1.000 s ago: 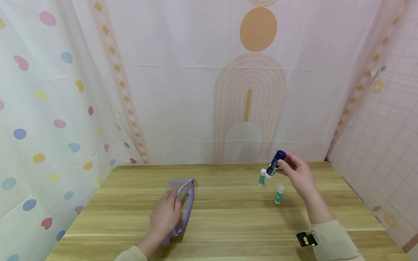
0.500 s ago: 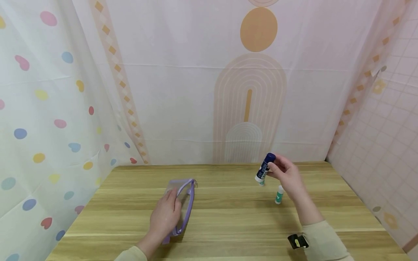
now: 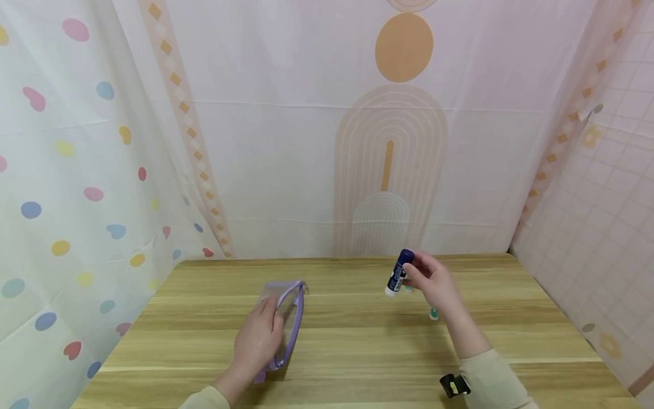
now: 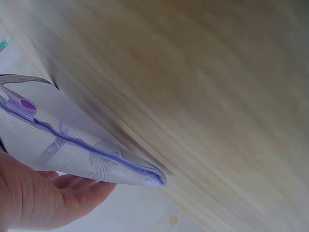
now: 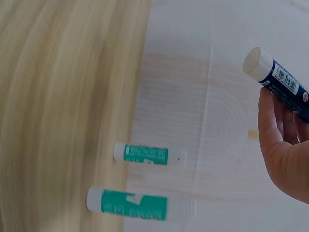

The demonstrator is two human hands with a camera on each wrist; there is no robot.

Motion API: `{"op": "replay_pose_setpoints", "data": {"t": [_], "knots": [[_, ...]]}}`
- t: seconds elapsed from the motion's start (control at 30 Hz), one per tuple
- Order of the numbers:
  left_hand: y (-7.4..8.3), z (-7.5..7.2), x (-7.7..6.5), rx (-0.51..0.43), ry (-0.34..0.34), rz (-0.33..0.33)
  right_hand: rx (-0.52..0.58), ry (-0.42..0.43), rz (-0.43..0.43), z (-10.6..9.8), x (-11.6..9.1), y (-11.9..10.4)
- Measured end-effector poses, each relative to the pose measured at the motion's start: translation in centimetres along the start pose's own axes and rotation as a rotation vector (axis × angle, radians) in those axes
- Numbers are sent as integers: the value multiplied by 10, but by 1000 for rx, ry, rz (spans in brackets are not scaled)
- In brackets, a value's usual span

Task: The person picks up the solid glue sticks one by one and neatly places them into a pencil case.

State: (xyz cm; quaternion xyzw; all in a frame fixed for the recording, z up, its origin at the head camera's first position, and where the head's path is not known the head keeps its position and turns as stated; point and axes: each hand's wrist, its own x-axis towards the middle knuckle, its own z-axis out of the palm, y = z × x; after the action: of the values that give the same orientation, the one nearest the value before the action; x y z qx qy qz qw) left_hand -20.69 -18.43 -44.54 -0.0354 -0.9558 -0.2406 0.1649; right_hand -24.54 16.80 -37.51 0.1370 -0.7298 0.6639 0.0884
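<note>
My right hand (image 3: pixel 436 286) pinches a dark blue glue stick (image 3: pixel 398 274) between thumb and fingers, tilted and held up above the table. In the right wrist view its white end and barcode face out from the fingertips. My left hand (image 3: pixel 259 336) grips a purple-edged mesh pencil pouch (image 4: pixel 82 145) by its side, its zipped mouth spread toward the right. Two green-and-white glue sticks stand upright near the right hand: the nearer one (image 5: pixel 133 205) and the farther one (image 5: pixel 145 154). In the head view, the right hand hides most of both.
The wooden table (image 3: pixel 347 341) reaches back to a patterned curtain (image 3: pixel 286 170). More curtains hang along the left and right sides. A black strap device (image 3: pixel 455 385) sits at the right sleeve.
My right hand has carried the blue glue stick leftward and slightly lower, toward the pouch, passing in front of the green glue sticks. The left hand and pouch stay in place.
</note>
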Motion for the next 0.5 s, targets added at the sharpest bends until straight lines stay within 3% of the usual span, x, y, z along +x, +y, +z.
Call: {"op": "replay_pose_setpoints", "data": {"t": [0.5], "knots": [[0, 1, 0, -4, -3, 8, 94, -54, 36, 34, 1, 10]]}}
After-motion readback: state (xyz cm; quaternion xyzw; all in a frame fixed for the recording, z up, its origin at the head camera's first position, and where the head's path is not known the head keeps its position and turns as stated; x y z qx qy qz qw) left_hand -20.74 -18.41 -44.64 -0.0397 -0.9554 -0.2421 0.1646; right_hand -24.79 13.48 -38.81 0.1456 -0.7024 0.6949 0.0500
